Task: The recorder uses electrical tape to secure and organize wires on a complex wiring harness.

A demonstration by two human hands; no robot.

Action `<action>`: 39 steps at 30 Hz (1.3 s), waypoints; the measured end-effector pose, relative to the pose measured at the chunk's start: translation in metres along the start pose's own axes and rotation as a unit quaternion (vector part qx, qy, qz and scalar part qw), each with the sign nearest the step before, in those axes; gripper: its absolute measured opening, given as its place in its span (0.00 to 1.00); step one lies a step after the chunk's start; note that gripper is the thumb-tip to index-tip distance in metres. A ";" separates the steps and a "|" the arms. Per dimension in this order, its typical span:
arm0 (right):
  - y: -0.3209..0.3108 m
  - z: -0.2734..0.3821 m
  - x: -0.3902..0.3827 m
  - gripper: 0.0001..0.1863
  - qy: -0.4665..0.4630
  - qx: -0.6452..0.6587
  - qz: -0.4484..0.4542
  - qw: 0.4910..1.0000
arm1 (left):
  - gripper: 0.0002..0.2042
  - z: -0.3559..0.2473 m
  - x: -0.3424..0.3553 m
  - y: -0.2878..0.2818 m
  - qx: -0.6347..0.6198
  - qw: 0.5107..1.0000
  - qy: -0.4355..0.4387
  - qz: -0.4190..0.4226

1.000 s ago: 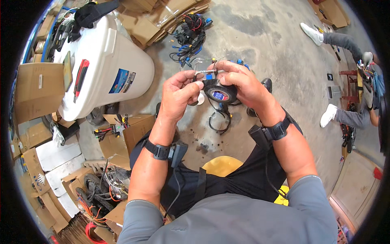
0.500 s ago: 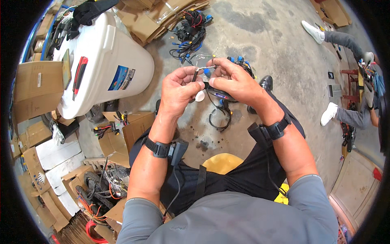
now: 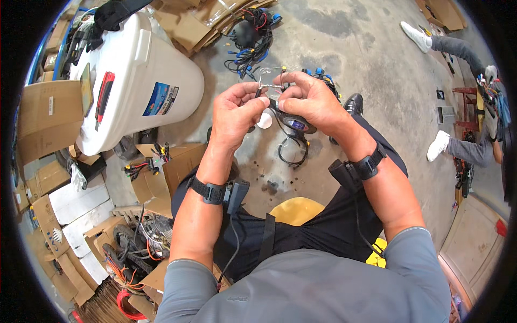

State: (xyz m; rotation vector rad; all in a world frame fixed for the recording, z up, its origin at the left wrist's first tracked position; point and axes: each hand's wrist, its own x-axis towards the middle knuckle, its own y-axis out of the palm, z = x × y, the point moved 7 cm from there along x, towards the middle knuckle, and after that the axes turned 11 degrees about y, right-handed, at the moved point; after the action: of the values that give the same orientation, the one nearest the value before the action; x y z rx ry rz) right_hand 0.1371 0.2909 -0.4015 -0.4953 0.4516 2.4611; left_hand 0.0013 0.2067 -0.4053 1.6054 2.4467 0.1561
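Both hands are raised above my knees, working close together. My left hand [image 3: 241, 110] pinches a short dark cable [image 3: 259, 91] and a strip of black tape [image 3: 272, 103] between thumb and fingers. My right hand [image 3: 308, 101] grips a roll of black electrical tape [image 3: 296, 123], turned nearly edge-on, with its thumb over the strip. Twisted bare wire [image 3: 271, 85] and thin leads stretch between my fingertips. A white disc [image 3: 265, 121] shows below them, and a looped black cable [image 3: 293, 162] is beneath. Part of what my fingers hold is hidden.
A white tub [image 3: 179, 70] with a red cutter [image 3: 105, 96] stands left, among cardboard boxes [image 3: 56, 116]. Wire bundles [image 3: 253, 43] lie ahead on the concrete floor [image 3: 355, 54]. At right, another person's legs and white shoes [image 3: 436, 145] reach in near a wooden stool [image 3: 464, 105].
The tape roll has tipped from showing its face to nearly edge-on. My right thumb has moved left toward my left thumb, and both hands are slightly higher in the picture.
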 end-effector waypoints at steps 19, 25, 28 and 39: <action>-0.002 -0.005 0.004 0.29 -0.038 0.157 -0.064 0.985 | 0.12 0.004 -0.001 0.012 0.012 0.999 0.036 0.001; -0.001 -0.004 0.005 0.29 -0.045 0.147 -0.073 0.985 | 0.10 0.002 -0.001 0.012 0.035 0.999 0.029 -0.026; 0.001 -0.005 0.004 0.28 -0.040 0.130 -0.073 0.988 | 0.09 0.002 -0.001 0.011 0.026 0.999 0.021 -0.040; 0.005 -0.008 0.006 0.27 -0.055 0.090 -0.082 0.991 | 0.07 0.003 -0.004 0.005 0.032 0.995 0.044 -0.082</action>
State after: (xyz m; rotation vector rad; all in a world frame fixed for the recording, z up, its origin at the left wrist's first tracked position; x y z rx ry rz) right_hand 0.1314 0.2869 -0.4099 -0.3090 0.5573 2.2509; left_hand 0.0082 0.2055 -0.4065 1.4413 2.6625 0.1252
